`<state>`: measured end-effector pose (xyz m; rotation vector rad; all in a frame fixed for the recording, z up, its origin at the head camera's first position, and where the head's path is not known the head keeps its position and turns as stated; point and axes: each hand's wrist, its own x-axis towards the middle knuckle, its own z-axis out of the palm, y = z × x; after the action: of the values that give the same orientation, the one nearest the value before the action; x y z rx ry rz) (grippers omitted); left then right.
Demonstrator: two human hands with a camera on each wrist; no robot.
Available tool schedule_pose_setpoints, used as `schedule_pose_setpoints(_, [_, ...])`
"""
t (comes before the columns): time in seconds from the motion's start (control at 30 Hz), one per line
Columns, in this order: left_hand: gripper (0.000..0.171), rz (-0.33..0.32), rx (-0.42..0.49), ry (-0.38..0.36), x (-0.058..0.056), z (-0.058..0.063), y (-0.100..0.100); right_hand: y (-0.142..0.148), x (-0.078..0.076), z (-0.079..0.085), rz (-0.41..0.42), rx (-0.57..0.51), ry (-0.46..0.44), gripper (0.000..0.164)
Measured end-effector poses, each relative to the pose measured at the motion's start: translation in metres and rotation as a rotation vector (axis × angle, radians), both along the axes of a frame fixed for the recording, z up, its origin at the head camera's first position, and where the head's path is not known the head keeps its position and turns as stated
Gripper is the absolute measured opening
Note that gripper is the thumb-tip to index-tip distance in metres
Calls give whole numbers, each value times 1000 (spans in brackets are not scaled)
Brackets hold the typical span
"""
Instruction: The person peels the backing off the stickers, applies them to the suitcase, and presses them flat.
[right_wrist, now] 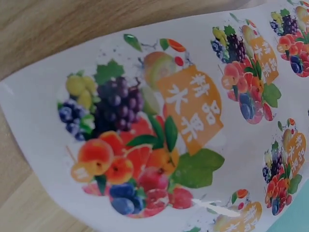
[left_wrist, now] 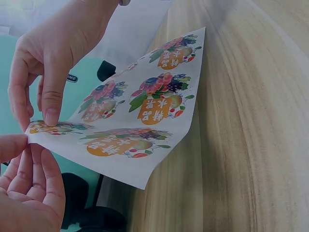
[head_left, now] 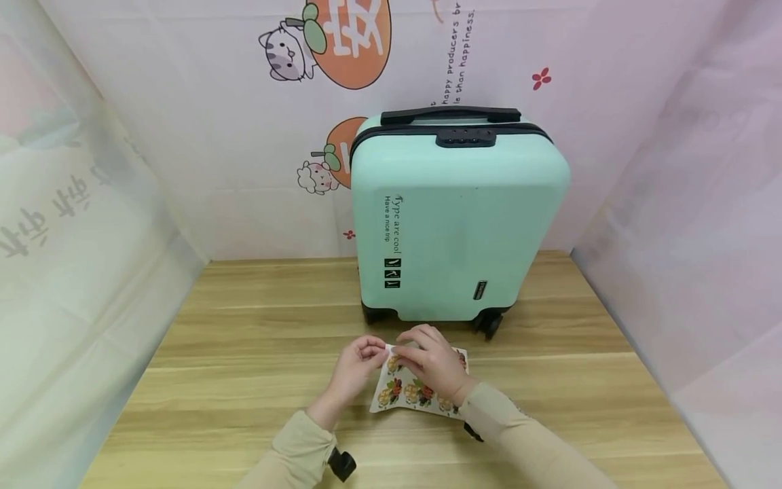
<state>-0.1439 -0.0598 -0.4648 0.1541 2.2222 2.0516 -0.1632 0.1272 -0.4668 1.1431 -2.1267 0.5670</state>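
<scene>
The sheet (head_left: 420,392) is white, patterned with repeated multicoloured fruit (right_wrist: 137,159) and orange, white-lettered patches (right_wrist: 190,113). The suitcase (head_left: 455,224) is mint green, its handle (head_left: 452,110) black. Sleeves (head_left: 528,438) are beige, the table (head_left: 244,353) yellow-brown wood-grained.

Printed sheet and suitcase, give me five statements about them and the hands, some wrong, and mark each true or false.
1. The left hand pinches a corner of the printed sheet. True.
2. The suitcase lies flat. False: it stands upright on the table.
3. The suitcase's carry handle is at its top. True.
4. The sheet is printed with cars. False: it bears fruit pictures.
5. The right hand grips the carry handle. False: it is at the sheet.
</scene>
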Motion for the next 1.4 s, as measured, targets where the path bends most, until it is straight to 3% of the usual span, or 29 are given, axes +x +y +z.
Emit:
schedule_pose_setpoints(0.5, [16, 9, 44, -30, 1, -7, 3, 0, 0, -11, 44, -6, 29, 17])
schedule_pose_setpoints(0.83, [18, 50, 62, -71, -1, -7, -1, -1, -4, -11, 42, -4, 21, 22])
schedule_pose_setpoints(1.2, [19, 24, 69, -80, -1, -14, -1, -3, -9, -13, 74, -26, 56, 23])
schedule_pose_setpoints(1.4, [22, 25, 121, -117, 0, -15, 1, -4, -9, -12, 72, -38, 84, 21])
